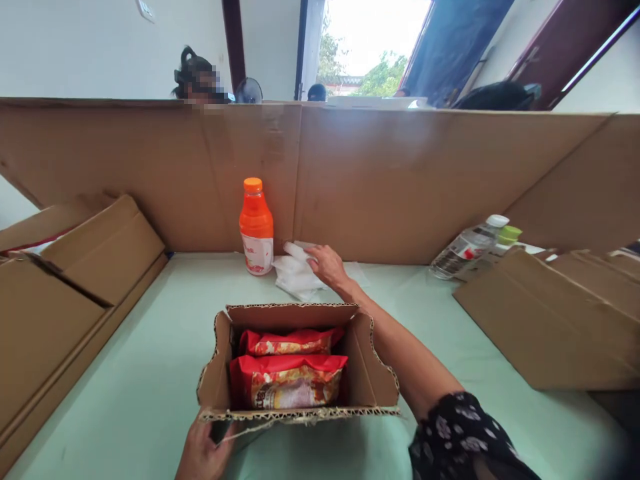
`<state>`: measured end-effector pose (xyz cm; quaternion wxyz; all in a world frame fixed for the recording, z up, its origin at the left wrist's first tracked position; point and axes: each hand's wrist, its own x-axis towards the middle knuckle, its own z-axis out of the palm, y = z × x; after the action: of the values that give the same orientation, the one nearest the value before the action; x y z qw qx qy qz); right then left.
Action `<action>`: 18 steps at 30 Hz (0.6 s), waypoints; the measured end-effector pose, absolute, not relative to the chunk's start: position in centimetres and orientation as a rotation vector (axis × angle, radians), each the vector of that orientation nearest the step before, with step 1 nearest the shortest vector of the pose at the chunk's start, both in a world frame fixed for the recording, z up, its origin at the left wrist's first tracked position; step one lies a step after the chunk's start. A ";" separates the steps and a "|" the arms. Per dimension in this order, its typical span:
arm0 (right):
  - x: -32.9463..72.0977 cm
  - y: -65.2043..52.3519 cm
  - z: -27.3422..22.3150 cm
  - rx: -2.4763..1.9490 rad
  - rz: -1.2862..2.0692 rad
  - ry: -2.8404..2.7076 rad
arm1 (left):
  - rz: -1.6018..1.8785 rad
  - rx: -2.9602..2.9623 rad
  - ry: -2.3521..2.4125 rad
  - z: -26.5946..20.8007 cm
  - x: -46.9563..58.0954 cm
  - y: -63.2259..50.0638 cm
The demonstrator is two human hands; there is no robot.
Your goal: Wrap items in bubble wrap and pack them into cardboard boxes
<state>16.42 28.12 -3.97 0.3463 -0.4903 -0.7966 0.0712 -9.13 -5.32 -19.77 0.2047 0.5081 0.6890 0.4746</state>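
Observation:
An open cardboard box [363,360] stands in front of me with two red food packets [293,380] upright inside, one behind the other. At its near left corner is my left hand [206,448], closed on the box's edge; some fingers are hidden, and a small dark patch shows beside them. My right hand [327,265] reaches past the box's right side. Its fingers are closed on a crumpled, whitish translucent plastic bag [295,273] lying on the table. Just left of that plastic stands an orange bottle [257,227] with an orange cap.
A tall cardboard panel [400,180] closes off the back of the pale green table [165,347]. Larger cardboard boxes stand at left [105,253] and right [550,320]. A clear bottle [465,247] leans by the right box. A person's head [197,77] shows beyond the panel.

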 end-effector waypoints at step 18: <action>28.4 -4.7 -7.3 -1.404 0.222 -2.037 | 1.180 1.120 1.692 -13.4 -9.0 -5.4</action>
<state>28.39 -4.71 -7.33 0.3229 -0.5349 -0.7762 0.0845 -8.99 -5.40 -13.36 0.3869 0.4401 0.6648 0.4634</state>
